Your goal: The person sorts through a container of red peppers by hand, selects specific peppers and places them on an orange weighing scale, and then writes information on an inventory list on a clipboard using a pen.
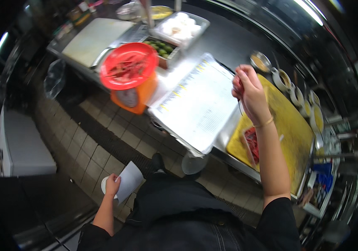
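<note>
My left hand (113,185) hangs low over the floor at my left side. It grips a sheet of white paper (130,182) together with a white round container (104,185), mostly hidden behind the fingers. My right hand (249,91) is raised over the counter with its fingers curled around a thin dark object (241,108), too blurred to identify. Below and left of that hand lies a large printed sheet (197,103) with yellow marks. Beside the sheet stands an orange dial kitchen scale (135,97), its red plate (113,58) bearing what look like red chillies.
A yellow cutting board (292,131) carries a clear tub of red pieces (252,144), partly behind my right forearm. White cups (281,80) line the board's far side. Beyond the scale are a tray of green fruit (163,48), a tub of white items (180,26) and a pale cutting board (97,37).
</note>
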